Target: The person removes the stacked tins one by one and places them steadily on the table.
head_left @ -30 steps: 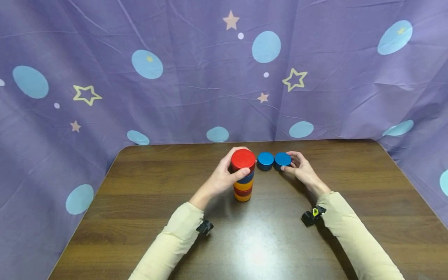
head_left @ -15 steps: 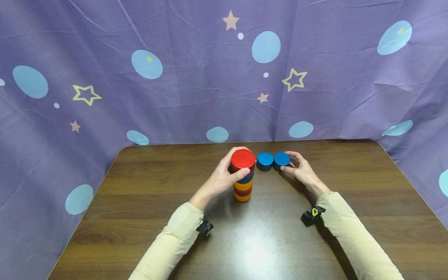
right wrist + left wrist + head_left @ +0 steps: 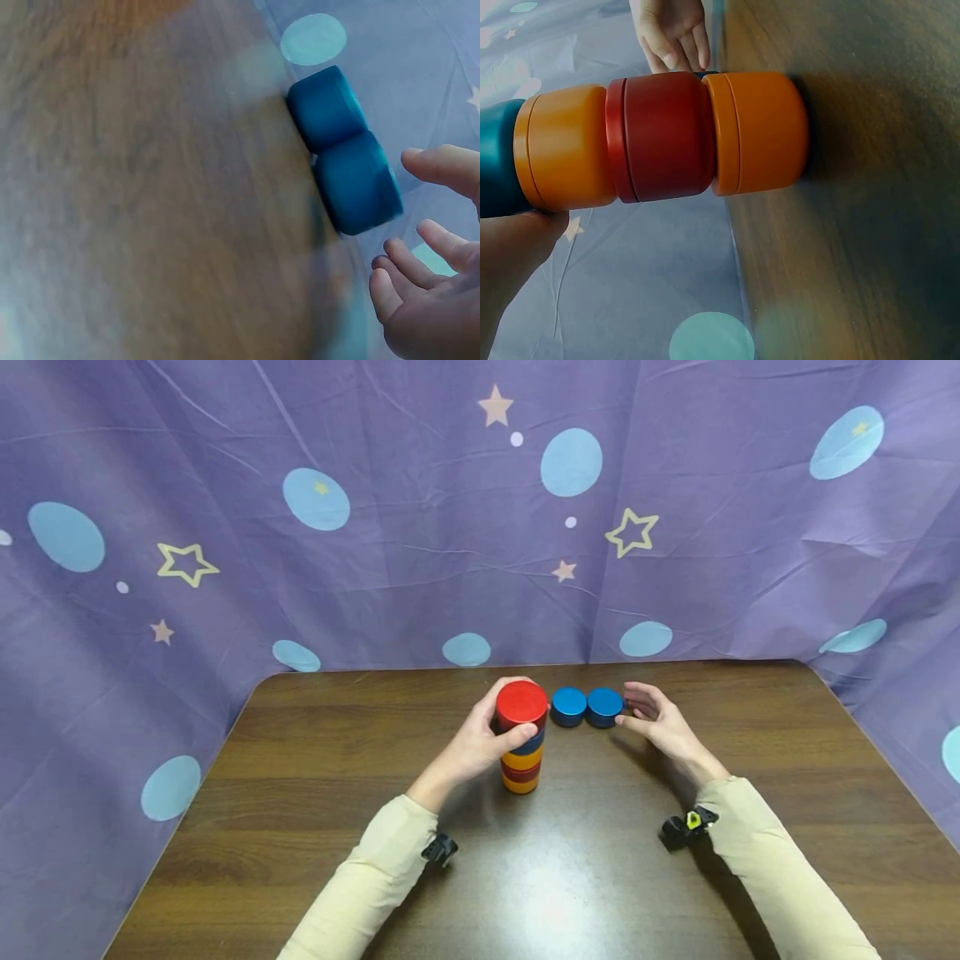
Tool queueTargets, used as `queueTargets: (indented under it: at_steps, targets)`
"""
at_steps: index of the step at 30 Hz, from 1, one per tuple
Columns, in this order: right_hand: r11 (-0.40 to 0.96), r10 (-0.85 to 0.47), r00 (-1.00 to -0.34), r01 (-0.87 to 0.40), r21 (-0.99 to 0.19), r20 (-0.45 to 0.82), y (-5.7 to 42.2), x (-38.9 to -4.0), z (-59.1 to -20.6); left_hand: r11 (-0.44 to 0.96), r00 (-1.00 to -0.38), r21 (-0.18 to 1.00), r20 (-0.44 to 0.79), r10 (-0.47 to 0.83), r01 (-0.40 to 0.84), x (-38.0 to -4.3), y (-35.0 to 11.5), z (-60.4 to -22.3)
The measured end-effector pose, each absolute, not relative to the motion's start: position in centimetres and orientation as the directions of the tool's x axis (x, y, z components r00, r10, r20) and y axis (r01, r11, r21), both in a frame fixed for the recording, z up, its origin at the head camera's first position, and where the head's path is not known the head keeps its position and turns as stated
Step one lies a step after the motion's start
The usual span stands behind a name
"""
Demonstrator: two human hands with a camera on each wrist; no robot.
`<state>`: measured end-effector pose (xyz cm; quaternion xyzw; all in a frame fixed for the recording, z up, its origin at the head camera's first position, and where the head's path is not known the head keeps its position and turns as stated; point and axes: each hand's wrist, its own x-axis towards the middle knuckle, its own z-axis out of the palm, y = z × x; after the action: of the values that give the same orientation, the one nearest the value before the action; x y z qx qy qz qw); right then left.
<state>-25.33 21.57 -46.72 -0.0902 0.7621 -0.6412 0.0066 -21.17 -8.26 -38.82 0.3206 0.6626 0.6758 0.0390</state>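
A tower of small round lidded canisters stands upright in mid-table, with a red canister (image 3: 522,703) on top. Under it come blue, orange, red and orange ones; the left wrist view shows the lower orange canister (image 3: 761,133) resting on the wood. My left hand (image 3: 472,742) grips the tower near its top, thumb across the front of the red canister and fingers mostly hidden behind. Right of the tower, two blue canisters (image 3: 569,707) sit side by side, touching. My right hand (image 3: 663,727) is just right of the outer blue canister (image 3: 358,184), fingers spread and apart from it.
The brown wooden table (image 3: 315,760) ends at a back edge just behind the canisters. A purple patterned curtain (image 3: 420,568) hangs behind it. Each sleeve carries a black wrist camera (image 3: 440,849).
My right hand has let go of the outer blue canister and moved slightly right, its fingers opening. My left hand and the tower stay where they were.
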Motion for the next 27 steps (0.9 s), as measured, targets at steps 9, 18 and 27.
queueTargets:
  at_steps: [9,18,27]
  targets:
    - [0.135,-0.114,-0.98,-0.18,-0.974,0.165,21.7,-24.3,-44.8,-0.126,-0.79,0.92,0.383,0.479,0.371,-21.1,-8.3,-38.9]
    - [0.066,-0.163,-0.966,-0.212,-0.975,0.199,20.9,-23.4,-43.4,-0.117,-0.797,0.934,0.351,0.491,0.339,-21.1,-8.4,-38.8]
    - [0.072,-0.232,-0.943,-0.261,-0.963,0.239,20.6,-22.7,-42.5,-0.063,-0.799,0.944,0.31,0.515,0.325,-21.2,-8.7,-38.7]
